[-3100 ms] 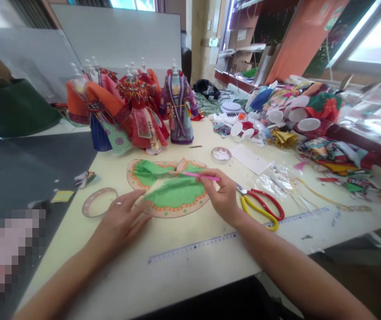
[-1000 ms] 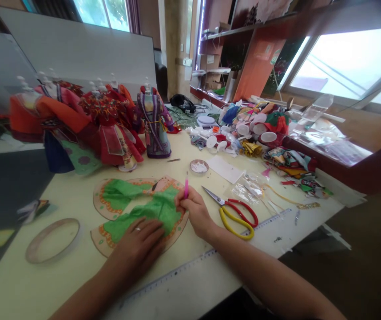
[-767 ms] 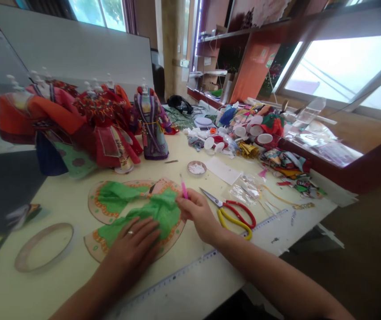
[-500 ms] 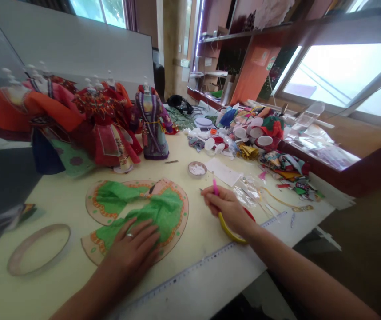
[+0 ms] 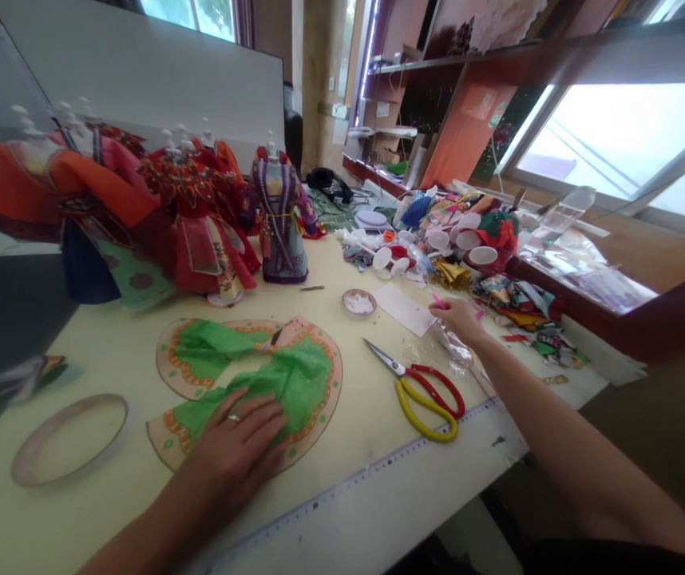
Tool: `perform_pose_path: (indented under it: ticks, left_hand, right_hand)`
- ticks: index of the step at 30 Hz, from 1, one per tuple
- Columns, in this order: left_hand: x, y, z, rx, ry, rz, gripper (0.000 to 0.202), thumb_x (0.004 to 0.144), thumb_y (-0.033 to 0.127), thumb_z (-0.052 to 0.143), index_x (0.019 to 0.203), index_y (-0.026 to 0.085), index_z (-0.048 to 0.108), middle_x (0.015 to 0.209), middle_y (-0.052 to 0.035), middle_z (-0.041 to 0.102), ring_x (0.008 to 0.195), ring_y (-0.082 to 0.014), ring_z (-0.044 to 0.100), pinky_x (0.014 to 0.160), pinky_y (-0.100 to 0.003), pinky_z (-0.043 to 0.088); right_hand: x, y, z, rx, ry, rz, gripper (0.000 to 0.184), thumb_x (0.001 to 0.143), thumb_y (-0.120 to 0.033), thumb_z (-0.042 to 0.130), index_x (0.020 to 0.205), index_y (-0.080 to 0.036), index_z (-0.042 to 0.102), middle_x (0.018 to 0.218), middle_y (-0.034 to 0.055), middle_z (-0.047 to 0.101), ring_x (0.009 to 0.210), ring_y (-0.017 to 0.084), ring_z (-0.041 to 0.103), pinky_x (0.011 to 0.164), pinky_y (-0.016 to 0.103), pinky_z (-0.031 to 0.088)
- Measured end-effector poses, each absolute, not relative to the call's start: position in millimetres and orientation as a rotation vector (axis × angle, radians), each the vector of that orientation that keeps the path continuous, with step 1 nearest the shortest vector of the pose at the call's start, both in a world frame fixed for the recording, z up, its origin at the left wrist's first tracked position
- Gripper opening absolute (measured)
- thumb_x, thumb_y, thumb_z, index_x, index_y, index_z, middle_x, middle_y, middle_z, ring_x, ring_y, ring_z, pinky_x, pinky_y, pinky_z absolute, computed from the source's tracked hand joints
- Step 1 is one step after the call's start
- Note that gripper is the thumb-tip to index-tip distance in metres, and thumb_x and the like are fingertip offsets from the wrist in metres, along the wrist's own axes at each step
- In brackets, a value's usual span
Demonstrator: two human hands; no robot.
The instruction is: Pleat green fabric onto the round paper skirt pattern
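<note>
**"What's on the tabletop (image 5: 108, 351)?"**

"Dolls (image 5: 199, 216) in bright costumes, bunched toward the far left corner. Off in the far right corner sits a heap of scraps (image 5: 456, 247) — cloth, foil and white discs, all jumbled. A long ruler (image 5: 366, 495) runs along the near edge."

"And the middle?"

"A card pattern (image 5: 166, 351) with an orange painted border, lying flat, and green fabric (image 5: 294, 383) gathered across it. That's the main piece, right in front of the person, between the dolls and the ruler."

"Hands?"

"The left hand (image 5: 238, 439) rests on the fabric's lower part, fingers (image 5: 259, 407) loosely spread and pressing flat, gripping nothing. The right hand (image 5: 459, 318) is well apart from it, out over toward the right, just by a plastic bag (image 5: 447, 339). Its fingers (image 5: 447, 309) are curled and pinched around a pink stick (image 5: 439, 301) — only the tip shows past them."

"Touching the bag?"

"Can't tell from this angle."

"What else is close by?"

"Scissors (image 5: 420, 391) with red and yellow handles lie open just below that hand. A card ring (image 5: 69, 397) sits near the left edge, and a small dish (image 5: 358, 303) sits beyond the fabric, next to a white paper (image 5: 399, 310)."
</note>
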State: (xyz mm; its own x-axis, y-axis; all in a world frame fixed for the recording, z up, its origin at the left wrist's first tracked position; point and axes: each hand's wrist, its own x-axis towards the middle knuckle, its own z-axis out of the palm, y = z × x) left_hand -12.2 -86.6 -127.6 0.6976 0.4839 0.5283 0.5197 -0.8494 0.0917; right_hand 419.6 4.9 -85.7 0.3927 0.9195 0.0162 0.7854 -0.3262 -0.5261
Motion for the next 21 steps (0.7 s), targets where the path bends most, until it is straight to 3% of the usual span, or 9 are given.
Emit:
perform_pose_path:
  ticks: [6,21]
  left_hand:
    - [-14.6,-83.7,-129.7,-2.84,-0.837,-0.827,0.027,0.081,0.021,0.056,0.108,0.018,0.056,0.105,-0.0052,0.067,0.102,-0.0234,0.058,0.099,-0.048,0.033]
    - [-14.9,-85.1,-127.7,-2.845,-0.854,-0.849,0.024,0.082,0.021,0.056,0.106,0.018,0.058,0.102,-0.0052,0.068,0.102,-0.0229,0.058,0.099,-0.048,0.035]
  right_hand:
    - [423.1,5.9,-86.8,-2.337,-1.598,0.399,0.028,0.086,-0.032,0.054,0.106,-0.013,0.057,0.106,0.0052,0.059,0.088,0.018,0.059,0.073,0.034,0.051]
    - [419.7,5.7,-89.9,-2.46,-1.766,0.235,0.028,0.086,-0.032,0.053,0.107,-0.013,0.056,0.107,0.0057,0.058,0.091,0.019,0.058,0.076,0.036,0.05]
